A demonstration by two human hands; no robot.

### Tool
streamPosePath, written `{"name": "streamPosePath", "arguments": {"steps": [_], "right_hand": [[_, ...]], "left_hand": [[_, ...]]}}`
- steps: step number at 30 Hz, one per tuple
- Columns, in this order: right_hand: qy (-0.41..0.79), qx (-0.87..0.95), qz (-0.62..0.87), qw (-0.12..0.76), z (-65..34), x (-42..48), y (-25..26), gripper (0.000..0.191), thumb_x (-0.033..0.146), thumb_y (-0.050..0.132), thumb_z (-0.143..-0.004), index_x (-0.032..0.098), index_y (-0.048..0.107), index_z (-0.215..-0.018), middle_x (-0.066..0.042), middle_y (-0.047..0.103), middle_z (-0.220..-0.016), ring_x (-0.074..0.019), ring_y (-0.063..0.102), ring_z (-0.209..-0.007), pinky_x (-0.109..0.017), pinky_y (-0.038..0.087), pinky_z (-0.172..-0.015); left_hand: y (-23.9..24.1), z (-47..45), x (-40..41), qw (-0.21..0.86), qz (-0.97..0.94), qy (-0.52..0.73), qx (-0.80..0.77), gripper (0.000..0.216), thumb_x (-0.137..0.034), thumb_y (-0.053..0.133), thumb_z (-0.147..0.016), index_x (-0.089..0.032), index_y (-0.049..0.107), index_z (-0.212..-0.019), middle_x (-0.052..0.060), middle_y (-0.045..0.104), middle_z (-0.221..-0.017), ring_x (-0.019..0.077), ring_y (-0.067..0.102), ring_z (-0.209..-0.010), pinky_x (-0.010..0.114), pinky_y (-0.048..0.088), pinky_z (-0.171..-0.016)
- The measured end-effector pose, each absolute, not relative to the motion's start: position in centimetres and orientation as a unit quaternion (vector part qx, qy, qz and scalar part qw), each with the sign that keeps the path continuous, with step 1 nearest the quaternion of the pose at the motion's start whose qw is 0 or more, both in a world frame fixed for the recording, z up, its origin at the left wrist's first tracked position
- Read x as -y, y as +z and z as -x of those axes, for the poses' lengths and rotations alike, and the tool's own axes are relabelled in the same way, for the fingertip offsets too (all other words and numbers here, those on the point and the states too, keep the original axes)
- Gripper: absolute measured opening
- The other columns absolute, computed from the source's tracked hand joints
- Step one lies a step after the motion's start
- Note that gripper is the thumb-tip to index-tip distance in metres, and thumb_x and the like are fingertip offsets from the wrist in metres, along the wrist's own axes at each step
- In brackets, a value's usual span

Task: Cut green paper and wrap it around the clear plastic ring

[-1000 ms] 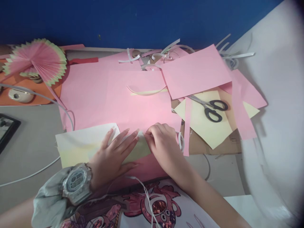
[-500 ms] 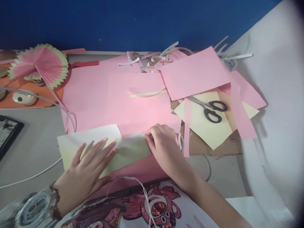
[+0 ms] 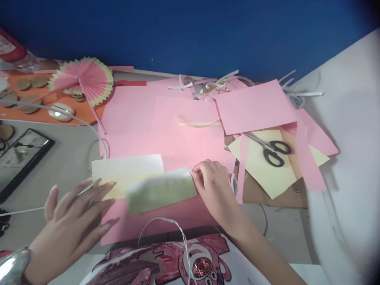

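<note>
My right hand (image 3: pixel 212 184) has its grip pinched shut on the right end of the folded yellow paper (image 3: pixel 160 193), which lies across the near part of the big pink sheet (image 3: pixel 178 138). My left hand (image 3: pixel 71 221) is spread flat, its grip open, at the paper's left end, too blurred to tell whether the fingertips touch it. Bare grey surface (image 3: pixel 68 158) lies open on the left up to the phone (image 3: pixel 22 158); the right is crowded with loose sheets and the scissors (image 3: pixel 271 150), and a white cable (image 3: pixel 166 223) loops along the paper's near edge.
</note>
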State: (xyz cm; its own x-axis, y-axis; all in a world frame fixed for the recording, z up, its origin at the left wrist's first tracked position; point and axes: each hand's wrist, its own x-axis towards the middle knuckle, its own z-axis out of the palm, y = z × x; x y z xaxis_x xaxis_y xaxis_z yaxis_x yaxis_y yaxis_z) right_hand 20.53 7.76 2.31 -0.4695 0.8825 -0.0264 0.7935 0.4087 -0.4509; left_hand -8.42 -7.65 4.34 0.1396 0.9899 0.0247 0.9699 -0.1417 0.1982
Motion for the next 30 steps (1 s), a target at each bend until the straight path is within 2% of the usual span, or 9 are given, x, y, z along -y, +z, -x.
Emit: {"name": "streamPosePath", "arguments": {"steps": [3, 5, 8, 12, 16, 20, 24, 27, 30], "right_hand": [[0.197, 0.835, 0.504, 0.1, -20.4, -7.9, 2.2, 0.009, 0.022, 0.049, -0.089, 0.021, 0.049, -0.08, 0.0, 0.058, -0.082, -0.0181, 0.047, -0.079, -0.032, 0.03, -0.074], [0.198, 0.831, 0.512, 0.09, -20.3, -7.9, 2.1, 0.011, 0.023, 0.048, -0.089, 0.021, 0.05, -0.079, -0.001, 0.059, -0.083, -0.019, 0.047, -0.079, -0.032, 0.03, -0.074], [0.199, 0.828, 0.518, 0.082, -20.2, -8.1, 2.2, 0.012, 0.023, 0.049, -0.089, 0.02, 0.051, -0.078, -0.002, 0.059, -0.081, -0.0193, 0.047, -0.078, -0.033, 0.029, -0.073], [0.195, 0.842, 0.495, 0.09, -20.3, -8.1, 2.8, 0.01, 0.023, 0.05, -0.088, 0.021, 0.052, -0.079, 0.0, 0.059, -0.079, -0.0178, 0.048, -0.076, -0.032, 0.029, -0.073], [0.216, 0.841, 0.482, 0.117, -20.4, -8.0, 3.7, 0.012, 0.023, 0.044, -0.092, 0.021, 0.051, -0.082, 0.0, 0.059, -0.084, -0.017, 0.049, -0.081, -0.033, 0.03, -0.079], [0.292, 0.803, 0.499, 0.144, -20.7, -8.3, 4.4, 0.013, 0.026, 0.043, -0.092, 0.021, 0.05, -0.082, 0.0, 0.057, -0.084, -0.0178, 0.049, -0.083, -0.033, 0.031, -0.077], [0.352, 0.763, 0.517, 0.162, -21.0, -9.0, 4.8, 0.014, 0.03, 0.045, -0.091, 0.021, 0.051, -0.081, 0.001, 0.056, -0.081, -0.0166, 0.048, -0.08, -0.031, 0.032, -0.073], [0.367, 0.757, 0.51, 0.179, -21.4, -9.7, 4.9, 0.016, 0.031, 0.048, -0.09, 0.022, 0.053, -0.079, 0.002, 0.057, -0.079, -0.015, 0.049, -0.078, -0.031, 0.033, -0.076], [0.369, 0.757, 0.506, 0.187, -21.6, -10.0, 4.9, 0.022, 0.031, 0.044, -0.092, 0.021, 0.055, -0.075, 0.003, 0.059, -0.078, -0.0141, 0.051, -0.079, -0.033, 0.032, -0.081]], "left_hand": [[5.5, 8.9, 7.2, 0.054, -0.67, 0.133, -0.729, 0.018, -0.033, 0.049, -0.083, -0.033, 0.059, -0.098, -0.003, 0.055, -0.109, 0.0269, 0.051, -0.105, 0.051, 0.032, -0.1], [6.2, 8.1, 6.1, 0.033, -0.648, 0.157, -0.744, 0.014, -0.034, 0.048, -0.084, -0.028, 0.057, -0.093, -0.002, 0.056, -0.102, 0.0244, 0.055, -0.095, 0.049, 0.036, -0.094], [6.4, 5.3, 3.2, 0.11, -0.705, 0.157, -0.683, 0.019, -0.032, 0.048, -0.086, -0.025, 0.055, -0.103, 0.001, 0.058, -0.102, 0.0226, 0.053, -0.098, 0.042, 0.04, -0.087], [5.2, 0.9, -1.9, 0.289, -0.718, 0.188, -0.605, 0.023, -0.032, 0.048, -0.088, -0.022, 0.051, -0.109, 0.005, 0.054, -0.114, 0.0201, 0.046, -0.111, 0.037, 0.037, -0.095], [4.4, -1.8, -5.8, 0.311, -0.723, 0.19, -0.587, 0.058, -0.041, 0.069, -0.072, -0.022, 0.044, -0.12, 0.005, 0.054, -0.116, 0.0242, 0.046, -0.109, 0.04, 0.036, -0.094], [4.1, -2.8, -7.4, 0.353, -0.714, 0.17, -0.58, 0.05, -0.04, 0.075, -0.063, -0.023, 0.052, -0.104, -0.002, 0.058, -0.087, 0.0188, 0.051, -0.079, 0.032, 0.039, -0.072], [3.8, -3.1, -8.3, 0.403, -0.707, 0.153, -0.561, 0.026, -0.04, 0.066, -0.071, -0.02, 0.051, -0.077, -0.007, 0.045, -0.064, 0.0111, 0.042, -0.06, 0.024, 0.029, -0.055], [3.8, -2.9, -9.0, 0.447, -0.709, 0.138, -0.528, 0.035, -0.047, 0.061, -0.075, -0.019, 0.043, -0.064, -0.009, 0.032, -0.057, 0.0086, 0.033, -0.055, 0.023, 0.024, -0.051], [3.9, -2.7, -9.4, 0.48, -0.712, 0.127, -0.497, 0.038, -0.049, 0.058, -0.078, -0.019, 0.04, -0.063, -0.008, 0.03, -0.059, 0.0083, 0.031, -0.057, 0.023, 0.023, -0.053]]}}
